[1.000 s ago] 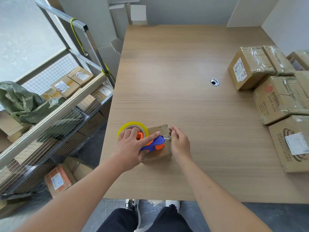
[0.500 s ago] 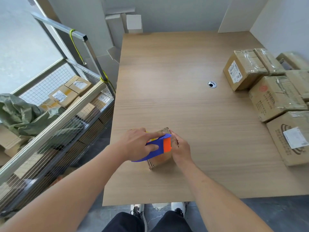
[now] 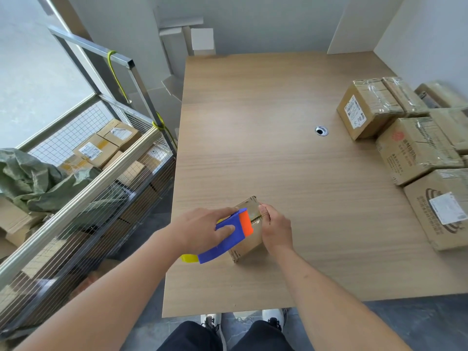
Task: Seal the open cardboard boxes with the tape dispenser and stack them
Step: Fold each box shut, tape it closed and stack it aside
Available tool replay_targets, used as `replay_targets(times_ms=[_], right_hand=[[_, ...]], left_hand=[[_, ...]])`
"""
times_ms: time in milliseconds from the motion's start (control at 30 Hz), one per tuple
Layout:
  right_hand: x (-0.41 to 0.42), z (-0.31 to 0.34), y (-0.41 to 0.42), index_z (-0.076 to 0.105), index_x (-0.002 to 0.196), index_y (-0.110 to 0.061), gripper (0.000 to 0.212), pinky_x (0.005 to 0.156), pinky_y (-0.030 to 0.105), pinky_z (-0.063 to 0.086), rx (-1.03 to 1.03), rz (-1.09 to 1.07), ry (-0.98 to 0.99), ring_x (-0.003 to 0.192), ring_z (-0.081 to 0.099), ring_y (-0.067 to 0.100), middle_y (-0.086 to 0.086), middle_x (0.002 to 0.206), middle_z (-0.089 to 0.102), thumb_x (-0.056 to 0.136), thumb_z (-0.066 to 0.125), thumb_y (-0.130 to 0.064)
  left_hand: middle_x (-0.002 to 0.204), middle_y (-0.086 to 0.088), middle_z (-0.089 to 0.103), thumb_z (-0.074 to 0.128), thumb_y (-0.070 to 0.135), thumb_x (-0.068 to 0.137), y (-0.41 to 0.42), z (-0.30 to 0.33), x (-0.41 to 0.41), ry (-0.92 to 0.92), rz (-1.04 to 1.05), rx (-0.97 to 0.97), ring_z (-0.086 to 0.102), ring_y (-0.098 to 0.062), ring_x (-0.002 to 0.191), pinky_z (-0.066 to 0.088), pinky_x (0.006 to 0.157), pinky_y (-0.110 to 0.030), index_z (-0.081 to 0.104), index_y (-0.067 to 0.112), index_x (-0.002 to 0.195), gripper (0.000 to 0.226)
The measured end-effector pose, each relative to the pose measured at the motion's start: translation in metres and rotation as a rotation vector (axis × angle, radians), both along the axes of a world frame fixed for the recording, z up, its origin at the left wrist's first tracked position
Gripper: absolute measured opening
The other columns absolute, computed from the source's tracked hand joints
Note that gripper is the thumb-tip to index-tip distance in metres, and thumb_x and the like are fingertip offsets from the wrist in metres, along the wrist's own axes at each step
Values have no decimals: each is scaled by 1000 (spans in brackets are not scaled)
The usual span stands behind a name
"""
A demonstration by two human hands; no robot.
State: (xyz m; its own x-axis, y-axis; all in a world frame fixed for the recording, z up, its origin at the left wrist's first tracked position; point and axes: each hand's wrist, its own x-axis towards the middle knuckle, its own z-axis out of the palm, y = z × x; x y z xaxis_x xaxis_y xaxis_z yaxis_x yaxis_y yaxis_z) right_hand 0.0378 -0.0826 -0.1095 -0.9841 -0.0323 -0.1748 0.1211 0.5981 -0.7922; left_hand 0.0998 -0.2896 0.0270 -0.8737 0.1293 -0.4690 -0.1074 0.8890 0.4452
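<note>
A small cardboard box (image 3: pixel 249 245) stands near the front left of the wooden table (image 3: pixel 266 153). My left hand (image 3: pixel 200 230) grips a blue and orange tape dispenser (image 3: pixel 233 235), whose orange end rests on the box's top; a bit of its yellow tape roll shows below my wrist. My right hand (image 3: pixel 276 228) holds the box's right side, fingertips on the top edge. Part of the box's top is hidden by the dispenser.
Several taped cardboard boxes (image 3: pixel 415 150) crowd the table's right edge. A cable hole (image 3: pixel 321 130) sits in the table's middle right. Left of the table stands a wire cage cart (image 3: pixel 83 188) with boxes and a green sack. My feet show below the front edge.
The dispenser has tipped over onto the box's top, so its roll is now mostly hidden, and it has slid along the top. My right hand stays on the box.
</note>
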Motion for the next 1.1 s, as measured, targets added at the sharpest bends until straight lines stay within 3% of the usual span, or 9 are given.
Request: replay_targets(times_ms=[100,200,267,433,600,700,867,967,1100], right_hand=[[0,1,0,72,112,-28,30,75,41,52,2,1,15,83,62,27,-3,86,73,107,45,-40],[0,2,0,71,112,-26,30,74,41,51,31,21,18,85,62,28,0,91,74,107,45,-40],[0,3,-1,71,108,-25,30,69,38,47,56,34,26,82,60,29,1,87,73,107,45,-40],[0,4,0,68,96,-21,30,65,39,42,78,48,50,74,54,33,3,73,64,107,46,-38],[-2,6,-2,67,103,-22,32,66,40,44,172,60,33,81,58,38,10,82,68,107,42,-41],[-2,10,-6,64,118,-25,32,68,39,43,324,125,47,97,62,37,8,104,70,109,37,-40],[-1,22,-24,44,153,-21,53,103,37,44,407,260,134,132,50,23,-1,152,47,102,42,-8],[0,24,-27,33,158,-24,51,113,41,37,337,288,49,144,38,20,-1,161,36,109,34,-36],[4,20,-20,10,163,-31,69,110,43,37,551,439,90,144,36,23,-1,168,19,104,30,-61]], left_hand=[[106,17,66,47,55,101,-16,1,7,-73,33,113,60,-5,85,46,71,-23,30,68,145,49],[135,16,59,47,58,101,-30,-3,17,-145,54,177,60,-15,115,49,100,-39,19,83,136,51],[142,25,52,45,60,101,-38,-8,24,-200,44,197,57,-15,121,45,105,-43,18,86,133,49],[117,36,56,42,65,101,-52,-20,35,-246,66,186,60,-2,96,44,80,-25,23,88,128,40],[114,33,57,42,60,103,-47,-29,44,-226,84,208,58,0,90,42,72,-22,24,86,130,41],[119,34,55,41,60,103,-46,-31,43,-212,93,218,57,-2,97,45,79,-25,24,86,130,41],[129,27,56,40,59,104,-46,-32,39,-205,60,201,57,-8,105,48,93,-31,23,87,130,41],[133,25,55,39,59,104,-47,-35,39,-195,57,214,56,-7,107,48,95,-31,24,87,130,41],[135,25,54,40,55,106,-47,-37,39,-194,37,240,55,-8,112,47,99,-32,24,86,131,42]])
